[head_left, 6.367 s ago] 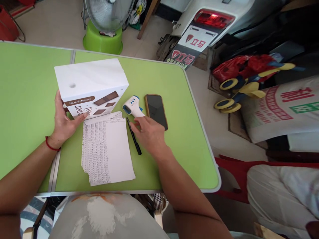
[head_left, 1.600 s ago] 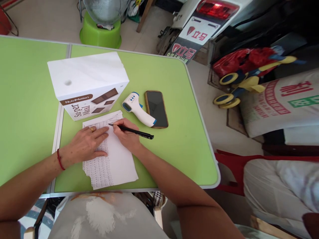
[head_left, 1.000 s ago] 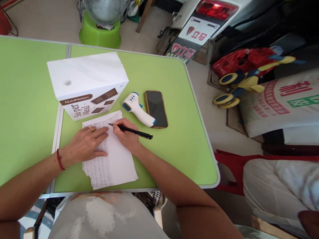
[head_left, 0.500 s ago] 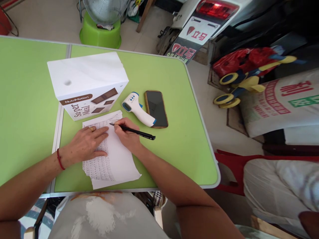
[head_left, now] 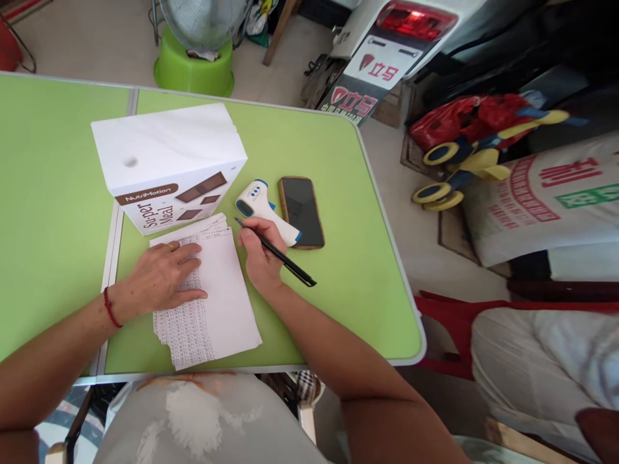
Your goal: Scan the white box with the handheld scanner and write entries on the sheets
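Note:
Sheets of paper [head_left: 225, 296] lie stacked on the green table, with dense handwriting down the left side and a few written lines at the top. My left hand [head_left: 167, 274] rests flat on the written part, fingers spread. Just off the paper's right edge, my right hand [head_left: 261, 254] grips a black pen [head_left: 290, 263], its tip pointing up and left. Beyond that hand sits a white and blue infrared thermometer [head_left: 268, 212], partly covered by my fingers. A phone in a brown case [head_left: 303, 212] lies to its right.
A white NutriMotion box [head_left: 169, 148] stands behind the paper on the green table [head_left: 358, 290]. Past the table are a fan on a green stool [head_left: 193, 64], a scooter's rear [head_left: 382, 61], and a printed sack [head_left: 541, 193]. A person in pale clothes sits at the right on a red chair [head_left: 445, 328].
My right hand has lifted the pen off the writing and moved right, beyond the paper's edge. The paper and my left hand have shifted slightly left.

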The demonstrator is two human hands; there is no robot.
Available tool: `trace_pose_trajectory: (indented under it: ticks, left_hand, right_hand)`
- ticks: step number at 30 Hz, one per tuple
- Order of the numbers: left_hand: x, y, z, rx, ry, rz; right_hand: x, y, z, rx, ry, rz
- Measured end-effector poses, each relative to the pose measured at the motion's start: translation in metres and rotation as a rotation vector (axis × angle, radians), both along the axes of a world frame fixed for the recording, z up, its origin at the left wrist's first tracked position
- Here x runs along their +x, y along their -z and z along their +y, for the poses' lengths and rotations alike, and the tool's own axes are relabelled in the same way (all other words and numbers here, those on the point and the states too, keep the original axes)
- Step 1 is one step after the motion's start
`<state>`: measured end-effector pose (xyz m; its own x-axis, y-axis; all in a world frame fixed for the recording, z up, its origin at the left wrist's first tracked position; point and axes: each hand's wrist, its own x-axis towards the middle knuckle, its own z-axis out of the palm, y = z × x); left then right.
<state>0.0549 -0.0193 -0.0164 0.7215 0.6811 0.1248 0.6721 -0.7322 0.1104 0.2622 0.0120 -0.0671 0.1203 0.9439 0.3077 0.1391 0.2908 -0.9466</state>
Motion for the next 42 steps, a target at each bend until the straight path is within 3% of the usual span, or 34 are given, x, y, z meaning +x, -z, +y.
trace_pose_trajectory:
  ticks: [30,42]
  left_hand:
    - [-0.003,0.004,0.002,-0.042,-0.030,0.036]
    - [-0.003,0.005,0.003,-0.022,-0.021,0.033]
  right_hand:
    - [-0.004,-0.009,0.001,-0.113,0.008,0.175]
    - [-0.004,-0.011,0.001,-0.145,0.021,0.110]
